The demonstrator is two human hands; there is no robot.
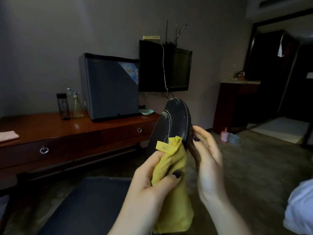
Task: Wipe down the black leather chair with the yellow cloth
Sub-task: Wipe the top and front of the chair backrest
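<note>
The left hand (149,180) grips the yellow cloth (177,163), pressed low on the black leather item (176,119) — the right hand (208,158) clasps that item's right rim.

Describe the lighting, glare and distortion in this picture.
Head view: dim room, dark toward the corners; glare spots on the polished desk top and a faint sheen on the black leather item; the wide lens bows the doorway at right; the left hand and yellow cloth are brightest, slightly soft.
</note>
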